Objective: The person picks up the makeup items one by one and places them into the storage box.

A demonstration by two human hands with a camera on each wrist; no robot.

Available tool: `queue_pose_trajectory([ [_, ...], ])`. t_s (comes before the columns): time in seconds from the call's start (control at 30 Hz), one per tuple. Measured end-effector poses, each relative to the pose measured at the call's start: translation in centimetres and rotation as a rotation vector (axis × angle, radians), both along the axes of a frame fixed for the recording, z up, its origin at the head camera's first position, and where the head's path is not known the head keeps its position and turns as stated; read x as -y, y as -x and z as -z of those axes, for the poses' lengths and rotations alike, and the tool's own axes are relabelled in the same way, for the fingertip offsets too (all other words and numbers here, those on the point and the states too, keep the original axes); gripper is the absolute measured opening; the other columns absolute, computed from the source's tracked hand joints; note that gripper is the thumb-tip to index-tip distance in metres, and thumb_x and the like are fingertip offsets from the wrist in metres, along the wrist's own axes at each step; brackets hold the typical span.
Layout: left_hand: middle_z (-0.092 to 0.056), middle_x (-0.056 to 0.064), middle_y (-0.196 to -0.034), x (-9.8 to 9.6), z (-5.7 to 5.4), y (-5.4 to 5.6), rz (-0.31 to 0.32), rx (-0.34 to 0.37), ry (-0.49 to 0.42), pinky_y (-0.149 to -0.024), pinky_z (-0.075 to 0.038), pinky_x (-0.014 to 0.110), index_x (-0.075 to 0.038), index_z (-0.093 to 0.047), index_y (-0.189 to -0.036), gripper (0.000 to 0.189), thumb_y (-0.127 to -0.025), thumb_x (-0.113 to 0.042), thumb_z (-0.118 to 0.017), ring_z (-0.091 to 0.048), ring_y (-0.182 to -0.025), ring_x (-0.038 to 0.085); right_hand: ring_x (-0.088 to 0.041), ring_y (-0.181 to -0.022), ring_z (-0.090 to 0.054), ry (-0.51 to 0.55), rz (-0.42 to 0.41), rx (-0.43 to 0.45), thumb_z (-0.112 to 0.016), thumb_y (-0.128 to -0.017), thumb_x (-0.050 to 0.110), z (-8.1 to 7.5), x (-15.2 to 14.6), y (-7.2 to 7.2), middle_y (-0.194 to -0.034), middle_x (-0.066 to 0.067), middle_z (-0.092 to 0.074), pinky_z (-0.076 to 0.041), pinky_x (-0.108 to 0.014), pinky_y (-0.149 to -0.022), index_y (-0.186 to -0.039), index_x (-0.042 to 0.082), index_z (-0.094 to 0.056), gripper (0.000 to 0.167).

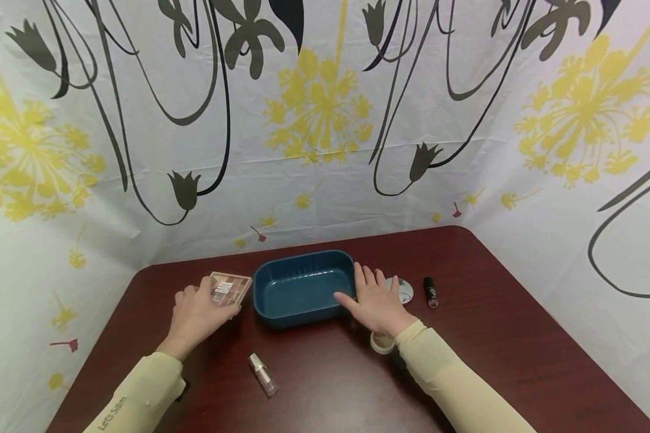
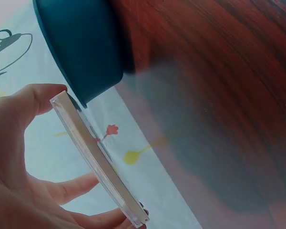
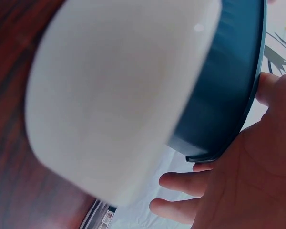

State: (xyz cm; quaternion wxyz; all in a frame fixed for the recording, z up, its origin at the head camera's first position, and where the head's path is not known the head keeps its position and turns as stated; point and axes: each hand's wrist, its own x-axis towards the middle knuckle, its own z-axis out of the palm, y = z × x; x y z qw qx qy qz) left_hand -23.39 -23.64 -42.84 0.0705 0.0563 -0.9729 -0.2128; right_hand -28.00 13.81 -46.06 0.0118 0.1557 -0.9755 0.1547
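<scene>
My left hand (image 1: 199, 313) holds an eyeshadow palette (image 1: 230, 290) with a clear lid, just left of a blue rectangular tray (image 1: 281, 322). In the left wrist view the palette (image 2: 102, 162) is edge-on, thumb at one end and fingers along its far part, its upper corner overlapping the tray (image 2: 86, 52). My right hand (image 1: 378, 304) lies over the tray's right end, fingers extended and spread, thumb over the rim. In the right wrist view straight fingers (image 3: 183, 183) show beside the tray's rim. Partly beneath the right hand sits a round patterned compact (image 1: 405, 291).
A small round jar (image 1: 382, 343) stands beside my right wrist; a pale, blurred rounded thing (image 3: 109, 95) fills much of the right wrist view. A lipstick tube (image 1: 262, 374) lies in front of the tray. A black-capped tube (image 1: 430, 292) lies at the right. Patterned cloth (image 1: 325, 198) hangs behind the table.
</scene>
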Motion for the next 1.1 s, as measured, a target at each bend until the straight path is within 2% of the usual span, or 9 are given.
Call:
queue_pose_trajectory([
  [0.23, -0.051, 0.025, -0.109, -0.5, -0.7, -0.2, -0.007, -0.008, -0.014, -0.078, -0.040, 0.053, -0.001, -0.046, -0.138, 0.084, -0.078, -0.051, -0.077, -0.041, -0.104, 0.042, -0.046, -0.147, -0.021, 0.001, -0.003, -0.019, -0.031, -0.094, 0.079, 0.0, 0.0, 0.0, -0.165, -0.016, -0.021, -0.003, -0.074, -0.110, -0.162, 0.008, -0.012, 0.100],
  [0.53, -0.051, 0.025, -0.114, -2.1, -1.4, -0.3, -0.005, -0.003, -0.049, -0.083, -0.040, 0.054, -0.002, -0.044, -0.140, 0.085, -0.079, -0.050, -0.077, -0.039, -0.109, 0.041, -0.046, -0.147, -0.021, 0.006, 0.001, -0.003, -0.031, -0.094, 0.079, -0.1, 0.0, -0.1, -0.165, -0.016, -0.021, -0.004, -0.074, -0.110, -0.162, 0.008, -0.013, 0.100],
  [0.77, -0.051, 0.021, -0.116, -3.7, -1.4, -0.1, 0.038, -0.009, -0.083, -0.082, -0.042, 0.052, -0.005, -0.046, -0.140, 0.083, -0.079, -0.051, -0.077, -0.039, -0.110, 0.038, -0.046, -0.147, -0.022, -0.002, 0.004, -0.013, -0.031, -0.094, 0.079, -0.1, 0.1, -0.2, -0.164, -0.016, -0.022, -0.005, -0.074, -0.110, -0.162, 0.008, -0.014, 0.100],
  [1.1, -0.053, 0.019, -0.120, -5.2, -0.6, 0.5, 0.113, -0.037, -0.097, -0.081, -0.044, 0.049, -0.008, -0.048, -0.140, 0.081, -0.077, -0.047, -0.080, -0.041, -0.112, 0.036, -0.045, -0.148, -0.020, -0.006, 0.004, 0.001, -0.031, -0.094, 0.078, -0.1, 0.2, -0.2, -0.166, -0.014, -0.019, -0.004, -0.073, -0.111, -0.162, 0.010, -0.011, 0.099],
])
